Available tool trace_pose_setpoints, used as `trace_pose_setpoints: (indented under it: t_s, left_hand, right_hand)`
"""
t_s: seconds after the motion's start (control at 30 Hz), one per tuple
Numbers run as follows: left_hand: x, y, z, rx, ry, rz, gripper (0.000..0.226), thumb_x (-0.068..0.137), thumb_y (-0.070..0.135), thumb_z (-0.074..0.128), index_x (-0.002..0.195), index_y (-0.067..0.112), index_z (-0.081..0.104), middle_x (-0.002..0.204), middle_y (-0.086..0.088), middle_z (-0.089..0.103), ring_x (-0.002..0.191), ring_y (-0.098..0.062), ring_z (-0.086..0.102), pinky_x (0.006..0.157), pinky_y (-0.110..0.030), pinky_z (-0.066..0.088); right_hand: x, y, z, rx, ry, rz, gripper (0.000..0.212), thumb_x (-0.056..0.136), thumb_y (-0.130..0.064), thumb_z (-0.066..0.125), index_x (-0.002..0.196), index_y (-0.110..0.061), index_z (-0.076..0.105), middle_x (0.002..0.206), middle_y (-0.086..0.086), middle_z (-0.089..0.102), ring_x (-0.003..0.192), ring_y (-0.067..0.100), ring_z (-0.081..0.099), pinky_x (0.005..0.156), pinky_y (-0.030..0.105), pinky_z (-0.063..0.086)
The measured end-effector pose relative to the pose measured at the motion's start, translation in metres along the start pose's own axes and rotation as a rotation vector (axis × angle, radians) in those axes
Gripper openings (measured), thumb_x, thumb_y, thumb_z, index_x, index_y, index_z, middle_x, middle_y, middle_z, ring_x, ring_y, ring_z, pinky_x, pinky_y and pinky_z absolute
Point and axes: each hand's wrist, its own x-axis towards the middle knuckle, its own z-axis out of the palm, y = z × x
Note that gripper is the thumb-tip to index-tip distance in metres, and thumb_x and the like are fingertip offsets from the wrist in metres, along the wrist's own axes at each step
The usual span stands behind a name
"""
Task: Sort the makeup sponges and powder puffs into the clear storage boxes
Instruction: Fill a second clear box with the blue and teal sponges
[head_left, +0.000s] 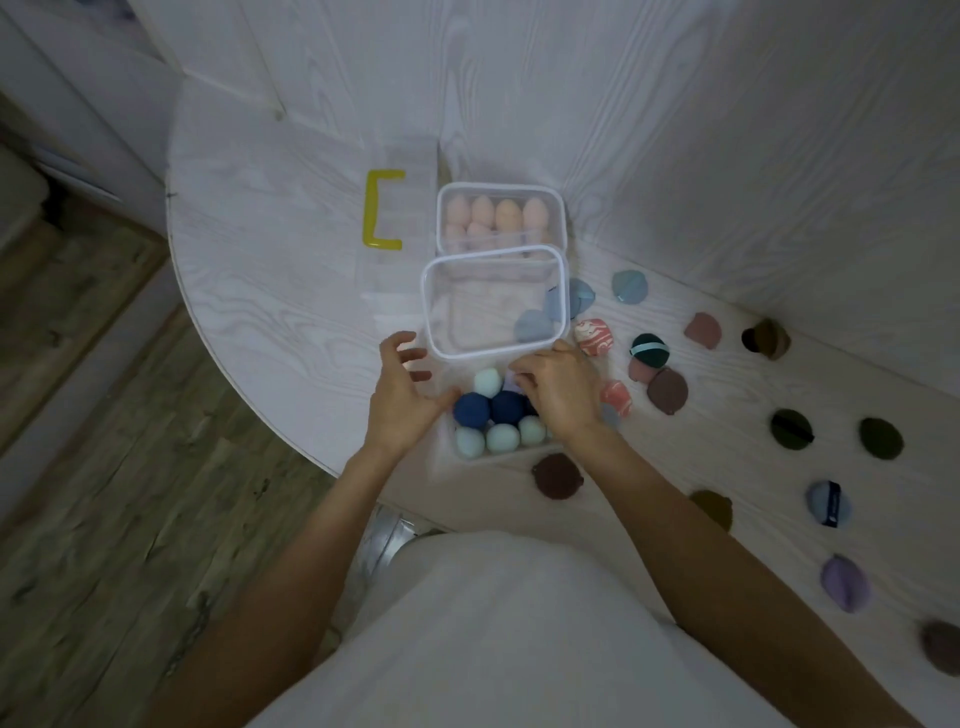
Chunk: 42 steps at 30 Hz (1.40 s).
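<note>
While both hands work at the nearest clear box (470, 453) of blue and mint sponges (503, 435) by the worktop's (270, 280) front edge, the left hand (402, 387) is relaxed beside it; the right hand's (558, 389) grasp cannot be told. Sponges are light, squashy, best pinched mid-body. White woodgrain worktop, plank floor.

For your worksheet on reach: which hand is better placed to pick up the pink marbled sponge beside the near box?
Right. The right hand lies next to the pink marbled sponge; the left hand sits across the near box.
</note>
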Motion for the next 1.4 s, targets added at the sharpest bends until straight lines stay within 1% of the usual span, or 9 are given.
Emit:
trace_pose_setpoints:
  t_s: [0.2, 0.33, 0.43, 0.57, 0.67, 0.73, 0.83, 1.13, 1.4]
  left_hand:
    - [0.023, 0.033, -0.011, -0.325, -0.032, -0.159, 0.053, 0.091, 0.025, 0.057, 0.141, 0.026, 0.038, 0.130, -0.001, 0.050, 0.113, -0.017, 0.053, 0.090, -0.032, 0.047]
    - [0.020, 0.045, -0.014, -0.418, -0.053, -0.134, 0.035, 0.093, 0.033, 0.052, 0.126, 0.022, 0.054, 0.124, 0.000, 0.059, 0.111, -0.018, 0.057, 0.094, -0.033, 0.048]
    - [0.005, 0.049, -0.017, -0.496, -0.064, -0.074, 0.031, 0.098, 0.038, 0.040, 0.111, 0.018, 0.059, 0.118, 0.002, 0.061, 0.111, -0.016, 0.058, 0.093, -0.030, 0.048]
    - [-0.020, 0.031, -0.017, -0.486, -0.068, -0.107, 0.035, 0.095, 0.043, 0.045, 0.089, 0.013, 0.062, 0.119, 0.003, 0.061, 0.116, -0.012, 0.054, 0.103, -0.033, 0.041]
    - [-0.036, 0.013, -0.011, -0.205, -0.117, -0.057, 0.036, 0.084, 0.026, 0.068, 0.116, 0.020, 0.053, 0.130, 0.009, 0.048, 0.121, -0.010, 0.045, 0.102, -0.031, 0.038]
    - [-0.044, 0.007, -0.007, -0.152, -0.147, -0.089, 0.075, 0.077, 0.020, 0.075, 0.139, 0.024, 0.032, 0.135, 0.008, 0.038, 0.118, -0.011, 0.042, 0.094, -0.029, 0.041]
    - [-0.050, -0.001, -0.004, -0.133, -0.134, -0.098, 0.094, 0.074, 0.011, 0.077, 0.147, 0.020, 0.019, 0.142, -0.002, 0.037, 0.113, -0.013, 0.043, 0.085, -0.024, 0.041]
    - [-0.049, -0.020, -0.015, -0.083, -0.083, -0.048, 0.091, 0.072, 0.014, 0.079, 0.144, 0.022, 0.025, 0.141, -0.006, 0.042, 0.122, -0.024, 0.047, 0.088, -0.027, 0.046]
    - [-0.045, -0.023, -0.015, -0.023, -0.061, -0.026, 0.089, 0.070, 0.018, 0.080, 0.142, 0.022, 0.028, 0.140, -0.005, 0.042, 0.113, -0.017, 0.048, 0.087, -0.028, 0.047]
  right_hand:
    - [-0.006, 0.012, -0.048, 0.489, 0.151, 0.361, 0.031, 0.089, -0.026, 0.062, 0.118, -0.017, 0.060, 0.107, 0.005, 0.063, 0.082, 0.014, 0.056, 0.079, 0.033, 0.049]
    - [0.002, 0.010, -0.072, 0.933, -0.043, 0.472, 0.057, 0.098, -0.040, 0.041, 0.148, -0.022, 0.019, 0.145, 0.008, 0.038, 0.129, 0.021, 0.042, 0.107, 0.030, 0.031]
    - [-0.004, 0.012, -0.078, 1.101, -0.041, 0.452, 0.052, 0.099, -0.049, 0.022, 0.148, -0.036, 0.010, 0.154, -0.002, 0.023, 0.135, 0.012, 0.030, 0.116, 0.038, 0.022]
    - [-0.037, 0.021, -0.076, 1.066, -0.060, 0.415, 0.051, 0.096, -0.059, 0.012, 0.136, -0.042, 0.039, 0.138, -0.010, 0.041, 0.122, 0.010, 0.043, 0.104, 0.036, 0.031]
    - [-0.068, 0.029, -0.059, 0.762, -0.115, 0.263, 0.042, 0.098, -0.048, 0.028, 0.120, -0.030, 0.058, 0.130, -0.001, 0.049, 0.124, 0.015, 0.043, 0.107, 0.033, 0.031]
    - [-0.079, 0.030, -0.047, 0.499, -0.182, 0.192, 0.037, 0.095, -0.042, 0.045, 0.125, -0.024, 0.056, 0.135, 0.004, 0.046, 0.126, 0.018, 0.040, 0.110, 0.038, 0.030]
    - [-0.085, 0.019, -0.042, 0.311, -0.271, 0.091, 0.072, 0.076, -0.054, 0.067, 0.137, -0.026, 0.041, 0.150, 0.001, 0.029, 0.133, 0.021, 0.034, 0.107, 0.038, 0.032]
    - [-0.064, -0.008, -0.028, -0.027, -0.247, -0.011, 0.079, 0.075, -0.046, 0.072, 0.139, -0.023, 0.032, 0.140, 0.012, 0.026, 0.110, 0.029, 0.052, 0.076, 0.035, 0.050]
    - [-0.066, -0.007, -0.028, -0.047, -0.210, -0.029, 0.071, 0.081, -0.043, 0.068, 0.140, -0.021, 0.035, 0.141, 0.015, 0.029, 0.113, 0.030, 0.050, 0.081, 0.037, 0.048]
